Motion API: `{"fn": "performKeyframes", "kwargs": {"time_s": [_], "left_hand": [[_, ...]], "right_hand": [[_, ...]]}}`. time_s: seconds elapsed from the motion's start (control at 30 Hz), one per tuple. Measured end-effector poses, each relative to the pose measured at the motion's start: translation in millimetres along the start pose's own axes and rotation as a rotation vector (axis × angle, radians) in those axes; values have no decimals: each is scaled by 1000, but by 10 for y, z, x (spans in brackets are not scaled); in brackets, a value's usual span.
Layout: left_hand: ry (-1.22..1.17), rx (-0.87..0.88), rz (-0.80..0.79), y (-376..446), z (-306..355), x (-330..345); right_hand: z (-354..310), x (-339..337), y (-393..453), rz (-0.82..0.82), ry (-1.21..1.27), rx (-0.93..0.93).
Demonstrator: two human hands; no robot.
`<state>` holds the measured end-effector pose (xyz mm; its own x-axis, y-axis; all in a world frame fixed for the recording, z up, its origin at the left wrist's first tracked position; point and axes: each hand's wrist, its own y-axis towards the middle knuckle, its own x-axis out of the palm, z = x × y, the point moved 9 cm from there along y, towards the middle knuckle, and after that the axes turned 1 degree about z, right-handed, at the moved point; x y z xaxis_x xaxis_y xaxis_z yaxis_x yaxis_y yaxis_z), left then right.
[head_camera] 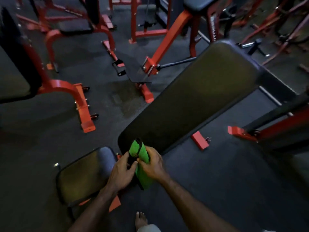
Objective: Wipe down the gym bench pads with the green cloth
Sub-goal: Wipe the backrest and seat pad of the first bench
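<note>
Person, head-camera view. Left hand [122,171] and right hand [153,164]: bare, no gloves, rings or watch. Forearms: bare, no sleeves in view. One bare foot [141,219] at lower edge; pale garment hem [148,228] just below it.

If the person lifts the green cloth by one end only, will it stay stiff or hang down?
The green cloth probably hangs limp: it bends and folds between the left hand and right hand. It is likely light, since fingertips alone pinch it. Its soft, towel-like surface should not slip.
</note>
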<state>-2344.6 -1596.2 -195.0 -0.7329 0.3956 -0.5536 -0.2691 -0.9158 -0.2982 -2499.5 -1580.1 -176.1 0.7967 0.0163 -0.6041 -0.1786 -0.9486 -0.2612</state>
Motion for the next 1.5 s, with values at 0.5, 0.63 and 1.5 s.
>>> {"fn": "performKeyframes", "kwargs": {"time_s": [0.5, 0.63, 1.5], "left_hand": [[-573, -146, 58, -36, 856, -125], [-628, -123, 37, 73, 934, -215], [-1013, -374, 28, 320, -810, 845]], "right_hand": [[-543, -859, -296, 70, 40, -102], [-708, -826, -362, 95, 38, -147], [422, 638, 83, 22, -101, -121]]}}
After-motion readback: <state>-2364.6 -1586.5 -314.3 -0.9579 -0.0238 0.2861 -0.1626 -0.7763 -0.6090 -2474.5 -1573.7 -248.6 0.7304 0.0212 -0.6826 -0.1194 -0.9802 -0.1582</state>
